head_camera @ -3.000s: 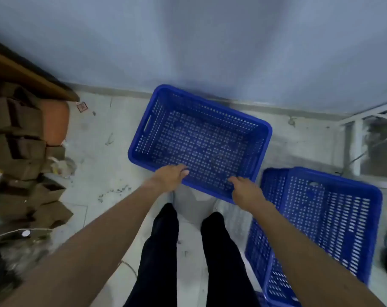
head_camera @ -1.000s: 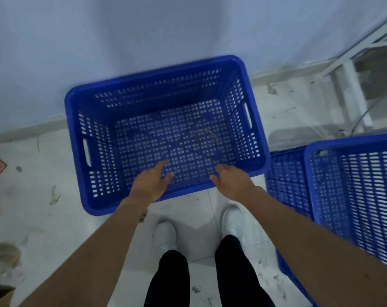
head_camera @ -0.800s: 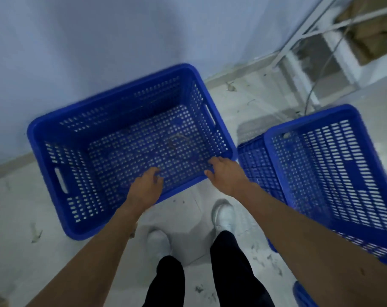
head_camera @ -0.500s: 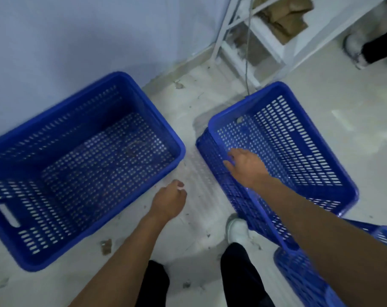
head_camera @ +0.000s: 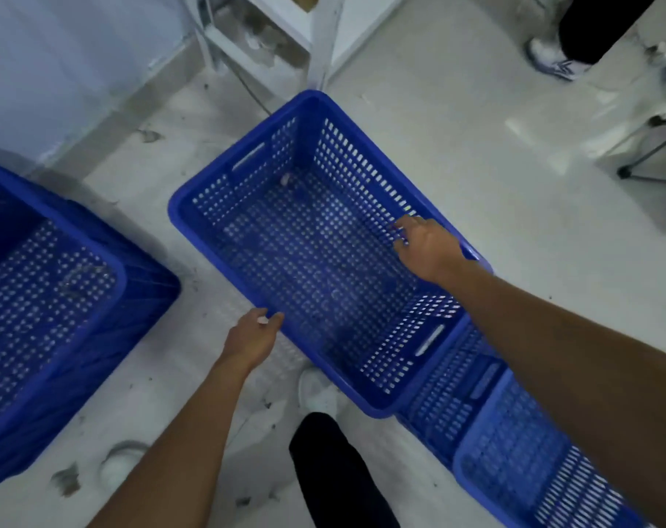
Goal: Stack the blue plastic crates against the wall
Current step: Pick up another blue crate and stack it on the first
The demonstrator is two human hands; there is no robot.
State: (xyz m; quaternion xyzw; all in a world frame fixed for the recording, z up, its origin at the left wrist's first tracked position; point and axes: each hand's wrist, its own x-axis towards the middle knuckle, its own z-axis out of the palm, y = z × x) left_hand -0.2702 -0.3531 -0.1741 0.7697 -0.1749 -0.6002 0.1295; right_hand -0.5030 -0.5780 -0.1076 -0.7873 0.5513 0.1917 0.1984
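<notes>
Here the middle blue crate [head_camera: 316,253] sits between a second crate [head_camera: 49,299] by the wall [head_camera: 57,51] and a third crate [head_camera: 514,451] partly beneath it. The left hand [head_camera: 251,341] curls around its near long rim; the right hand [head_camera: 430,249] grips the far rim. A white shelf frame [head_camera: 316,40] stands just behind, and a bystander's shoe [head_camera: 552,59] is well apart.

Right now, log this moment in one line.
left hand on middle blue plastic crate near rim | right hand on far rim | not lifted
</notes>
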